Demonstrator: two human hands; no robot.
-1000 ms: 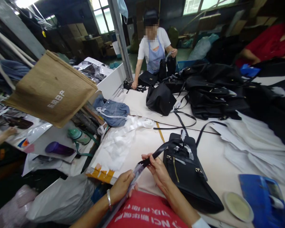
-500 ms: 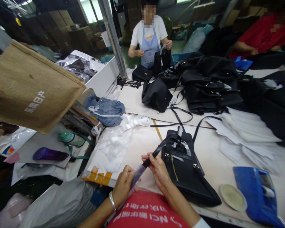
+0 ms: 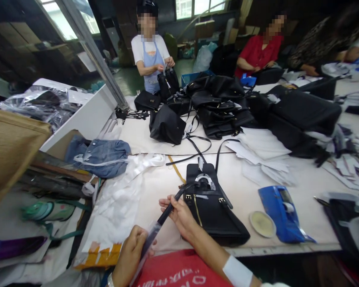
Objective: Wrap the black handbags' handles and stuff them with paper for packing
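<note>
A black backpack [image 3: 227,223] lies on the table in front of me, with a gold zip and two buckled straps on its face. From its top a black bag strap [image 3: 167,211] runs down towards my body. My right hand [image 3: 181,217] holds this strap midway, thumb on top and fingers beneath. Lower down, my left hand [image 3: 131,247] is closed around the strap's end, where a clear plastic sleeve [image 3: 152,233] covers it. White wrapping [image 3: 209,179] sits around the backpack's top handle.
Right of the backpack are a round dish [image 3: 262,224] and a blue tape dispenser [image 3: 283,215]. White sheets [image 3: 260,151] lie behind, near piled black bags [image 3: 218,103]. A denim bag [image 3: 107,155] and white strips [image 3: 119,203] lie left. Co-workers [image 3: 151,52] stand across the table.
My view has swung to the right, so things appear further left. Both hands still hold the strap. The co-worker opposite has brought both hands together at a black bag.
</note>
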